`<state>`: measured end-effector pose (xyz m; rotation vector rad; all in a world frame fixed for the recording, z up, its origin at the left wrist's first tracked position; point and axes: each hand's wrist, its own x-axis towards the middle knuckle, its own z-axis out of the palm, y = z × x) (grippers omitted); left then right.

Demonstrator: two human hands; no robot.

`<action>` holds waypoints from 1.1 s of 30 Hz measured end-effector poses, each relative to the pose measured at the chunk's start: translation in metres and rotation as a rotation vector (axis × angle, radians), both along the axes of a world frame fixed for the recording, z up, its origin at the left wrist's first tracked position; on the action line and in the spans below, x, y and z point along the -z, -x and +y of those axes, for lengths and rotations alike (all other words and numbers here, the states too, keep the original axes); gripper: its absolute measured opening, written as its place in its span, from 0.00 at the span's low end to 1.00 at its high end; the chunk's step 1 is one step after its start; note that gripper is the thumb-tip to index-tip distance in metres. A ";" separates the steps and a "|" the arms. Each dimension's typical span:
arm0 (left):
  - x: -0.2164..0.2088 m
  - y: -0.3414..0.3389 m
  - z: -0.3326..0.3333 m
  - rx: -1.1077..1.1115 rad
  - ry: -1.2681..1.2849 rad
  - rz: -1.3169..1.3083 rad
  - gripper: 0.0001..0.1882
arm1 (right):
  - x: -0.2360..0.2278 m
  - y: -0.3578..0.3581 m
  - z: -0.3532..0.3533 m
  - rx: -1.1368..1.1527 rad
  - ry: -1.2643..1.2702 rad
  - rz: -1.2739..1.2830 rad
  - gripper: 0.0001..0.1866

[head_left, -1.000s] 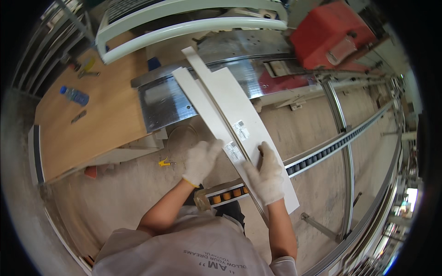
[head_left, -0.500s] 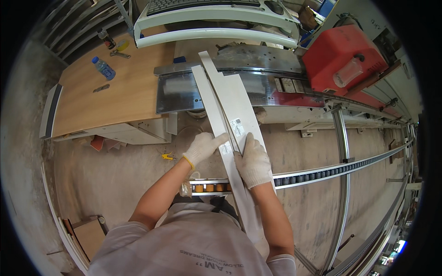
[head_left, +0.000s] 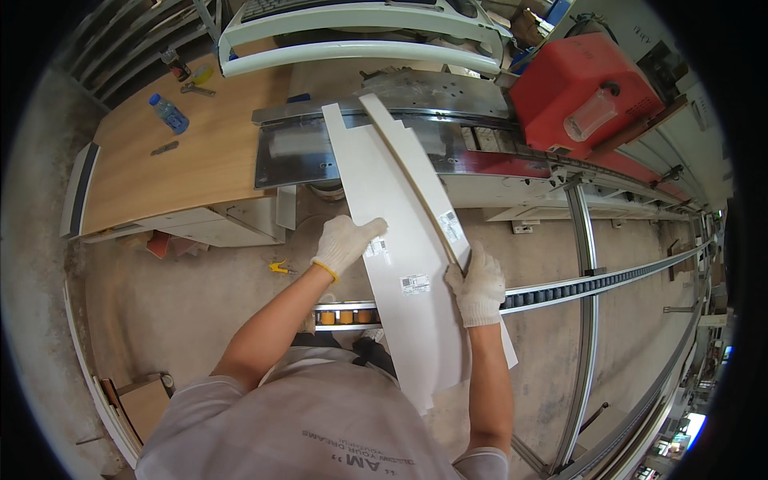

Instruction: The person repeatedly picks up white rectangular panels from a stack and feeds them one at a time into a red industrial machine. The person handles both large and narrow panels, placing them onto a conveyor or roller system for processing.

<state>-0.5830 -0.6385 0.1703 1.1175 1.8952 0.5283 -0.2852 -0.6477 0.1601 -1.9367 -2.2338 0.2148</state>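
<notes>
A: Best handling?
B: Grip by the edges, support both lengths evenly, don't let faces rub.
A: Grip state?
B: Left fingers (head_left: 370,230) nearly closed, pinching the left edge of the wide white board (head_left: 408,232), which lies to their right. Right fingers (head_left: 482,268) curled, pinching the narrow white board (head_left: 422,176), running up-left from them.

Right-hand fingers (head_left: 483,268) cover part of a narrow white panel (head_left: 416,172); nearer the body, a wide white panel (head_left: 384,192) hides a stretch of roller track (head_left: 592,286). Beyond the fingers, the frame's top edge crops a keyboard (head_left: 272,6); print on a label (head_left: 415,284) beside them is too small to read.
</notes>
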 end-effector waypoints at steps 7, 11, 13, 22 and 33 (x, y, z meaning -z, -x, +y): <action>0.000 -0.003 -0.001 -0.039 -0.030 -0.029 0.39 | -0.006 -0.011 0.034 0.074 0.103 0.170 0.33; 0.007 -0.001 0.001 -0.034 0.020 -0.025 0.36 | -0.003 -0.020 0.028 0.084 0.037 0.431 0.30; 0.011 0.000 0.001 -0.054 -0.007 -0.118 0.36 | -0.004 -0.039 0.019 0.057 -0.046 0.516 0.28; 0.014 0.006 -0.014 -0.222 -0.094 -0.585 0.29 | -0.013 -0.107 -0.004 0.019 0.173 0.320 0.23; -0.048 -0.094 -0.010 -0.360 -0.227 -0.814 0.26 | -0.106 0.049 -0.035 -0.123 0.377 0.313 0.40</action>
